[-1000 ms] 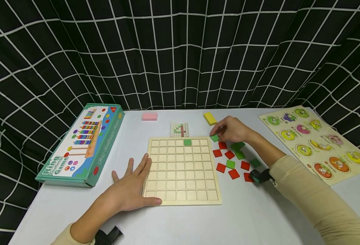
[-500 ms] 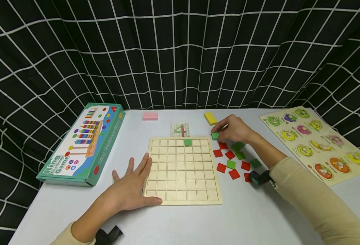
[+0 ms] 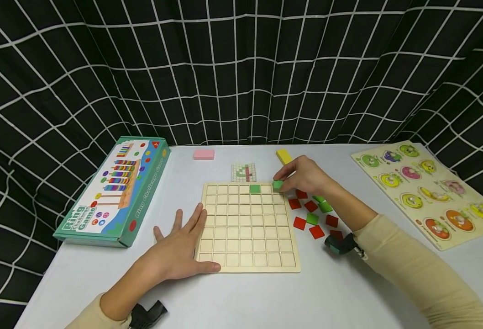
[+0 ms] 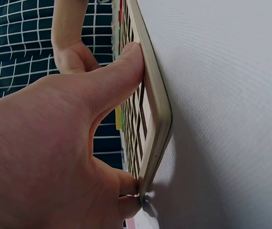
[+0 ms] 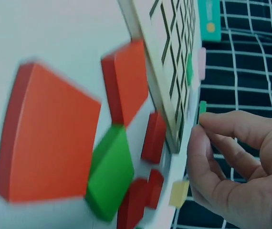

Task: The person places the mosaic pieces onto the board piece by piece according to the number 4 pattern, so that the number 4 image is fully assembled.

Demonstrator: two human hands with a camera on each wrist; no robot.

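While the left hand (image 3: pixel 175 253) lies flat with straight fingers on the desk (image 3: pixel 241 297), its thumb and fingertips pressing the near-left edge of the wooden grid board (image 3: pixel 247 228), the right hand (image 3: pixel 305 176) pinches a green tile (image 3: pixel 277 185) between thumb and forefinger above the far-right corner of the board. One green tile in the board (image 3: pixel 254 188) already occupies a cell in the far row, two cells to the left of the held tile. Loose red tiles (image 3: pixel 316 232) and green tiles (image 3: pixel 312 219) lie scattered on the desk just beside the board's right edge, beneath and behind the right forearm. A small pattern card (image 3: pixel 243 172) lies just beyond the board's far edge, with a pink block (image 3: pixel 203 154) and a yellow block (image 3: pixel 283 156) farther back. A boxed ring game (image 3: pixel 116 192) sits well to the left, and a fruit peg puzzle (image 3: pixel 428 192) sits well to the right. Nothing stands between the held tile and the open cells below it.
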